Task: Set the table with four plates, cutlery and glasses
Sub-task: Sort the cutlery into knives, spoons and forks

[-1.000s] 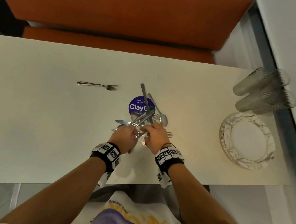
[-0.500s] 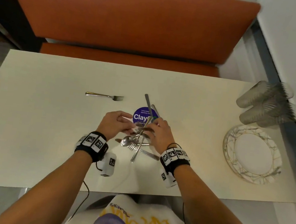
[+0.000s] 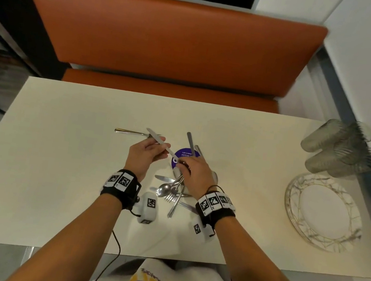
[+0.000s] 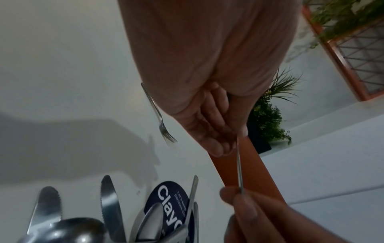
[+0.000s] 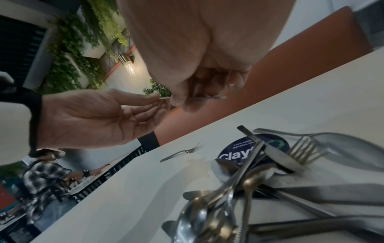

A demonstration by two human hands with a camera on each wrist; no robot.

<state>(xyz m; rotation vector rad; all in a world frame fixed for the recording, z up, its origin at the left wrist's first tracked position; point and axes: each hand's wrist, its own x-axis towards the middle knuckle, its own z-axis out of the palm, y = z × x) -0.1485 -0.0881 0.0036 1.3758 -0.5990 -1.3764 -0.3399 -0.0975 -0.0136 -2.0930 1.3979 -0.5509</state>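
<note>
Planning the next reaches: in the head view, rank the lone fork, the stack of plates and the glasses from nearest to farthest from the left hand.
From the left hand:
1. Lone fork, just beyond it, slightly left.
2. Stack of plates, near the table's right edge.
3. Glasses, far right corner, lying on their sides; only slightly farther than the plates.

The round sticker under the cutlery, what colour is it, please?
Dark blue sticker with white lettering; right wrist view.

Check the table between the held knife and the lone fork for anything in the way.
Nothing visible does. Both the left hand and the right hand hold the knife above the table; the surface toward the fork shows bare, and the cutlery pile lies nearer the person.
</note>
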